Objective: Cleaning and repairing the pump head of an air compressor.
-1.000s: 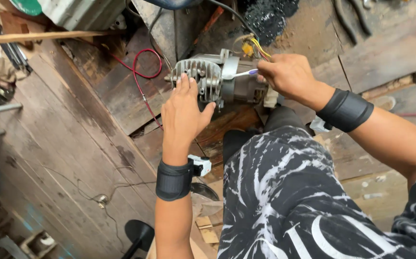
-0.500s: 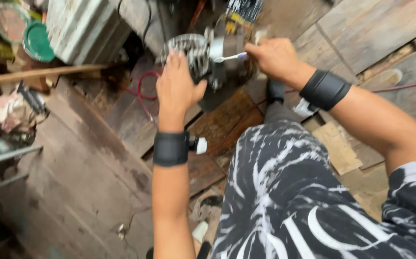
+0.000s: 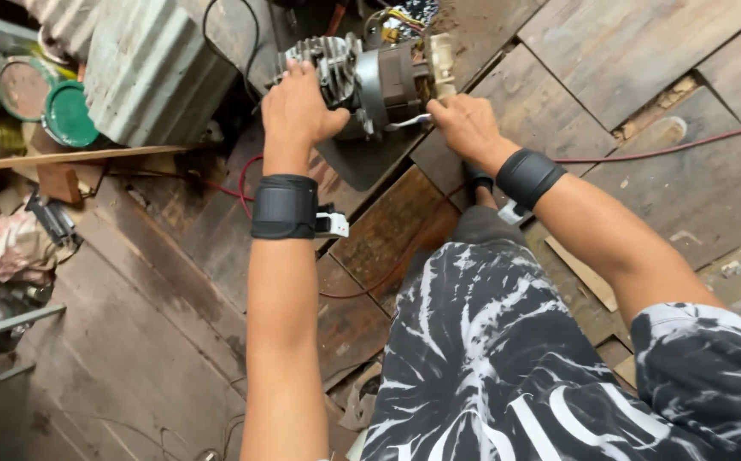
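Black-and-white patterned cloth (image 3: 507,358) is seen nearest, over the person's lap. Black wristbands are worn on both forearms. Beyond, the left hand (image 3: 295,107) is laid flat, fingers spread, on the finned metal end of a small motor (image 3: 370,75). The right hand (image 3: 466,126) is closed around a thin white-handled tool (image 3: 406,122) at the motor's other end. The motor rests on the wooden plank floor (image 3: 644,94). Farther left, corrugated sheet (image 3: 152,72) and a green lid (image 3: 70,115) are noted.

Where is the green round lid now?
In the head view, the green lid lies at the far left, beside the corrugated metal box, left of the left hand.
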